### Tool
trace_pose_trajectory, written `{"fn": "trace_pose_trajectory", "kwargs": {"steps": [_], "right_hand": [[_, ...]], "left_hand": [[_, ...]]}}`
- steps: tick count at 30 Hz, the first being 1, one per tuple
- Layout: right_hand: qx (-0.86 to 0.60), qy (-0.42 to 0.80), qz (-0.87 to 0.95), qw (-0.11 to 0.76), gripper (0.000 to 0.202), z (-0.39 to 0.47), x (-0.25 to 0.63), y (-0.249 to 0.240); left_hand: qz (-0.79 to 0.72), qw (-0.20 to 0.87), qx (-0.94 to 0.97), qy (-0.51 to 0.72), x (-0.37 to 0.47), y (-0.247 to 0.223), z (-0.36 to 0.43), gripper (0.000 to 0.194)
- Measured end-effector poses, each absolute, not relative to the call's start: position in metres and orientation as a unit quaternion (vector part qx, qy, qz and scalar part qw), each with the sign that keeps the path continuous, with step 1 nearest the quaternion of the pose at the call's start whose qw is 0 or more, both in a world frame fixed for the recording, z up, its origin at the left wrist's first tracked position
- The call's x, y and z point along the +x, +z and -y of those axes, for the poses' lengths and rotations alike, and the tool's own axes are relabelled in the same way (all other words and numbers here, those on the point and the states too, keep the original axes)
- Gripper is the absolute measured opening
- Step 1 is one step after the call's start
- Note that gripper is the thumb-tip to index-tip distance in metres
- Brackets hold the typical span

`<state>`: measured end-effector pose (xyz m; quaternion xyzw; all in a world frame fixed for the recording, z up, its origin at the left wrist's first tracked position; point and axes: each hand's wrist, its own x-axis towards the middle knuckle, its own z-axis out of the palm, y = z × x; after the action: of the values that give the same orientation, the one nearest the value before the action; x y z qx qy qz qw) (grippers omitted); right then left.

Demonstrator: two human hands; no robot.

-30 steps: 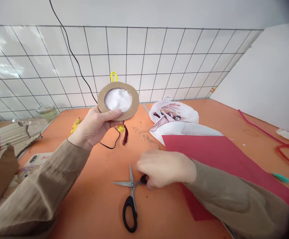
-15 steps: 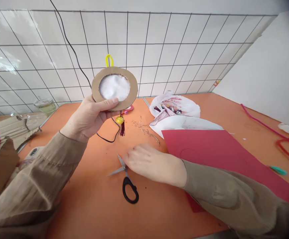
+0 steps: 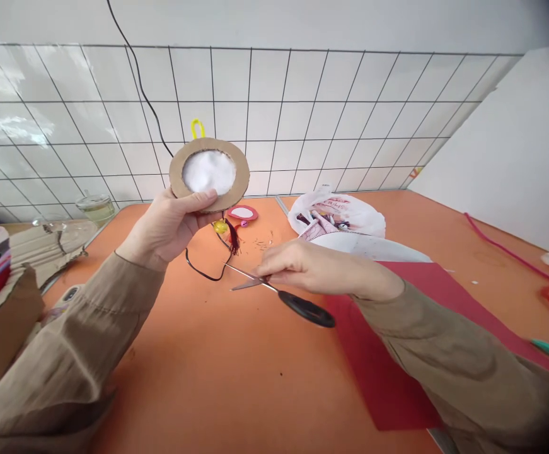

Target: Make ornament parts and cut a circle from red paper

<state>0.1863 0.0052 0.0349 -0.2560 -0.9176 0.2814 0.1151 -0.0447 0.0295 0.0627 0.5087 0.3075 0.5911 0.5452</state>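
In my left hand (image 3: 173, 224) is a round cardboard ring (image 3: 241, 173) with soft white material filling its centre; my thumb presses on the front. A yellow loop (image 3: 197, 128) sticks up from its top. Below it hang a yellow bell (image 3: 220, 226) and a dark red tassel (image 3: 233, 237). My right hand (image 3: 297, 265) is closed on the scissors (image 3: 307, 309) near their pivot. Their blades are spread and point left, while the black handle hangs toward the lower right. A red piece with a white centre (image 3: 242, 214) lies behind the tassel.
Red paper (image 3: 378, 372) lies under my right forearm on the orange table (image 3: 208, 378). Behind it sits a white plastic bag (image 3: 359, 214). A cardboard box (image 3: 7, 321), a phone (image 3: 69, 296) and a lidded glass jar (image 3: 95, 207) are at left. Pink pipe cleaners (image 3: 515, 249) lie at right.
My right hand has lifted the scissors up and to the right, and their handle has swung rightward. My left hand still holds the cardboard ring. The view has tilted up slightly.
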Motion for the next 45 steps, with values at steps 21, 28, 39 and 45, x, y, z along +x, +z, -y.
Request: {"fn": "trace_pose_trajectory", "kwargs": {"steps": [21,28,39,45], "right_hand": [[-0.239,0.432,0.784,0.376,0.059,-0.008,0.222,0.059],[-0.277,0.236,0.813,0.454,0.044,-0.015,0.213,0.048],[-0.310,-0.072,0.859,0.402,0.040,-0.016,0.210,0.048],[-0.359,-0.306,0.808,0.354,0.033,-0.020,0.204,0.038]], "left_hand": [[-0.268,0.626,0.516,0.519,-0.039,0.061,-0.022,0.050],[-0.247,0.672,0.471,0.514,-0.038,0.062,-0.023,0.051],[-0.285,0.675,0.451,0.510,-0.036,0.065,-0.019,0.047],[-0.307,0.666,0.449,0.510,-0.037,0.062,-0.021,0.034]]}}
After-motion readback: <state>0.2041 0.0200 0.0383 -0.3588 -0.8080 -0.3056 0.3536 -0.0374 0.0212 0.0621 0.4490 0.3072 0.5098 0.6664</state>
